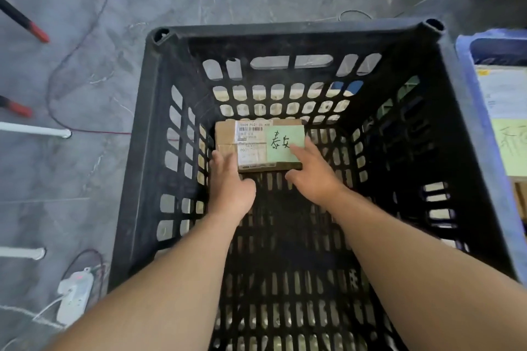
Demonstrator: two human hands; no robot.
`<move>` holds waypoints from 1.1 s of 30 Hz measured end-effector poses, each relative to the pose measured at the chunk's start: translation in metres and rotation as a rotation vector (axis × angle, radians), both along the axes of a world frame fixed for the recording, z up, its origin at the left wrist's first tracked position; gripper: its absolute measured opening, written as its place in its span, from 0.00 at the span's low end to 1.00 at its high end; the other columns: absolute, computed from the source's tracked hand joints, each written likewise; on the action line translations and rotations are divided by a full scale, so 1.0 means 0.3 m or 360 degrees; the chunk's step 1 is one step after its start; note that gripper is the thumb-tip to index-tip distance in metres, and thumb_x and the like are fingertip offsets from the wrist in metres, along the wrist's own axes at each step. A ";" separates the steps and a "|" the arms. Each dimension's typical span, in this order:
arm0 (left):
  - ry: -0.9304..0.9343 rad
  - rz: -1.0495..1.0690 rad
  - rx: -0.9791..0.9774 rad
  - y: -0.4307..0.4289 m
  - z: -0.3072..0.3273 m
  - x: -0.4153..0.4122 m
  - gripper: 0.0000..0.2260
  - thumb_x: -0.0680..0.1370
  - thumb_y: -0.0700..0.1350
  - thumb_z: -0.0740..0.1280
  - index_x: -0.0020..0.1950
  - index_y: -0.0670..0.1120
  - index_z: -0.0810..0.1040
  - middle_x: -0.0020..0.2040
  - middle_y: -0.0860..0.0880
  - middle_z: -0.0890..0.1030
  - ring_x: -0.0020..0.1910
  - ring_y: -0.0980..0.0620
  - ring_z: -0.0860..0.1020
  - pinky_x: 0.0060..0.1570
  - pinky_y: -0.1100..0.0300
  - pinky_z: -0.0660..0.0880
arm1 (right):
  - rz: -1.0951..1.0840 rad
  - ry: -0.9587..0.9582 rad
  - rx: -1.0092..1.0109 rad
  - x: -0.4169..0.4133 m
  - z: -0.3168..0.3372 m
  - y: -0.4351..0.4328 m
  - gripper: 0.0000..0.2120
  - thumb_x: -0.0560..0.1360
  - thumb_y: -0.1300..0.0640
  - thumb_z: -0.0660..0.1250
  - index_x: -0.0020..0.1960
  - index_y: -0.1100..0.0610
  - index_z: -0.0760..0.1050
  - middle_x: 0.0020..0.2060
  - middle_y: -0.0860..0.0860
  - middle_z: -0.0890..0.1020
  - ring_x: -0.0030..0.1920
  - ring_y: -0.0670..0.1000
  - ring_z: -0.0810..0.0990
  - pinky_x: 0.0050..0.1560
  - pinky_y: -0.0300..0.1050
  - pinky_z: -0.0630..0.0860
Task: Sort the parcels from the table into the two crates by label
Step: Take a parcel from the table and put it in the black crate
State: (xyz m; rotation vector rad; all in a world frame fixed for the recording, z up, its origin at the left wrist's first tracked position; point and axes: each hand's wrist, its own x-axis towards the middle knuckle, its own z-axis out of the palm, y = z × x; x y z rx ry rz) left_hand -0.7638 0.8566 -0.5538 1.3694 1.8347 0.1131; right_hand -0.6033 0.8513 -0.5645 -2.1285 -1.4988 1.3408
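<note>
While I watched the head feed, the parcel lay flat on the bottom of the black crate, mid-frame and close to the crate's far wall; whether it touched that wall I could not tell. A white label and a green note with handwriting faced up. The left hand rested on the parcel's near left corner, its fingers laid fairly straight over the top and the thumb spread out to the right, clear of the box. The right hand touched the near right corner, with straight fingers on the green note and along the parcel's right edge. Neither hand looked clenched around the box, so I read both as relaxed and pressing or steadying, not gripping. I judged the step in hand to be setting this parcel down in the black crate, with the drop all but done, since the box already sat on the bottom. At the right edge of the frame stood a blue crate, holding something with a pale green note on it. The table was out of view. The next move, as I saw it, called for lifting both hands straight up out of the crate without dragging the parcel, then turning to the table and reading the next label. A power strip and cables lay on the floor at the left, worth stepping around.
</note>
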 end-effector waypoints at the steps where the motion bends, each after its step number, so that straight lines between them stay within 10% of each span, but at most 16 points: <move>1: 0.0026 -0.0027 0.0012 0.002 -0.004 0.001 0.30 0.80 0.40 0.60 0.79 0.52 0.53 0.80 0.51 0.41 0.79 0.49 0.45 0.76 0.52 0.51 | 0.0028 -0.0023 -0.0026 0.004 0.004 0.000 0.32 0.78 0.60 0.64 0.78 0.52 0.57 0.79 0.47 0.46 0.77 0.51 0.52 0.75 0.49 0.60; 13: 0.0262 -0.0388 0.0002 -0.222 0.383 0.047 0.35 0.80 0.63 0.54 0.80 0.51 0.42 0.80 0.47 0.37 0.79 0.47 0.40 0.76 0.48 0.46 | 0.0159 -0.0492 0.0042 0.056 0.482 -0.277 0.34 0.79 0.46 0.62 0.79 0.49 0.49 0.79 0.51 0.43 0.78 0.54 0.47 0.74 0.52 0.57; 33: 0.0398 -0.0212 0.0808 -0.809 1.293 0.371 0.38 0.78 0.65 0.55 0.80 0.48 0.45 0.79 0.43 0.38 0.78 0.45 0.38 0.74 0.47 0.38 | -0.0041 -0.0453 0.0839 0.389 1.381 -0.838 0.30 0.77 0.46 0.66 0.75 0.53 0.63 0.77 0.53 0.59 0.75 0.54 0.58 0.74 0.51 0.59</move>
